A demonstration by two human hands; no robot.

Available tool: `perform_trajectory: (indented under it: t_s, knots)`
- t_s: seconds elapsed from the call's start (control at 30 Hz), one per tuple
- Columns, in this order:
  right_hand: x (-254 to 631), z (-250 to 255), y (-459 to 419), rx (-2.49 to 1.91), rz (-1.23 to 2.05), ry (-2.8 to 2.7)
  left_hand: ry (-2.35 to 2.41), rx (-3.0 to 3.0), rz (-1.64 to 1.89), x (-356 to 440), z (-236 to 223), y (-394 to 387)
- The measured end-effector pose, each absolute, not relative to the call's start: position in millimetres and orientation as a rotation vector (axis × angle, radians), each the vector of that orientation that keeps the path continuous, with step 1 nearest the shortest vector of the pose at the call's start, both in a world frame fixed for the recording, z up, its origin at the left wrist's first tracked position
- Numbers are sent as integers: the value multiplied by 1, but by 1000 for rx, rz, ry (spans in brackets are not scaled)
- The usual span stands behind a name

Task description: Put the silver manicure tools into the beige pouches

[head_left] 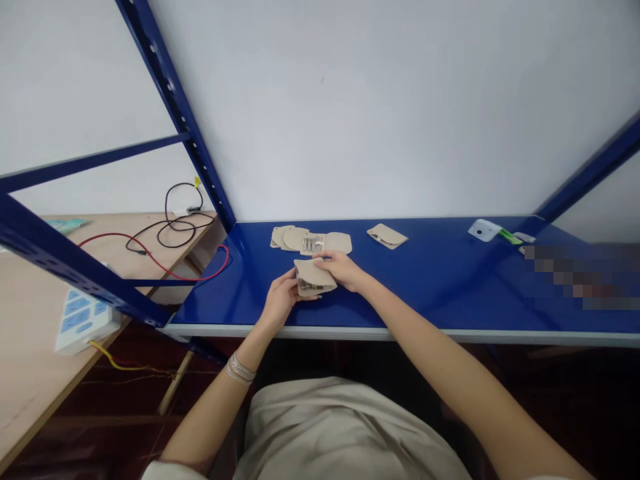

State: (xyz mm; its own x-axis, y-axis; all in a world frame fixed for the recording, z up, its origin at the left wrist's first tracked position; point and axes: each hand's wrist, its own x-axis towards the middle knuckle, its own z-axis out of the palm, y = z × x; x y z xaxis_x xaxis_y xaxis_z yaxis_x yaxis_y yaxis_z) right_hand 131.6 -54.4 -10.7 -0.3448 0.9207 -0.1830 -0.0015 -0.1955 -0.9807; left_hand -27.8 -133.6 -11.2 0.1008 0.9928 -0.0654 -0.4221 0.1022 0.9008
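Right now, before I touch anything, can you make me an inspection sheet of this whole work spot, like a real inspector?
Surface: glossy blue tabletop with a pale front edge.
Job's things: a beige case in the hands; behind it, an open case showing small metal tools, overlapping beige pieces to its left, and another case further right.
Clutter: a white device and a green item, far right; something beside them is pixelated.
Hands: left hand and right hand both hold the beige case.
Cables: black, red and yellow, all on the left.
Surroundings: white wall, blue frame, wooden table, power strip.
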Motion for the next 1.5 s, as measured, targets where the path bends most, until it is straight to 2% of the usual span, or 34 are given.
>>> perform_trajectory:
  t_s: [0.4, 0.83, 1.2, 1.4, 1.5]
  knots:
    - [129, -8, -60, -1180, 1502, -1356, 820, 914, 1153, -31, -7, -140]
    - [140, -19, -58, -1242, 922, -1861, 1048, 1083, 1202, -30, -21, -133]
    - [147, -8, -65, -1305, 917, -2060, 1187, 1096, 1187, -35, -22, -129]
    - [146, -2, -73, -1344, 675, -2060, 1152, 1138, 1197, -37, -26, -128]
    - [148, -5, -71, -1321, 668, -2022, 1114, 1126, 1213, -37, -25, -129]
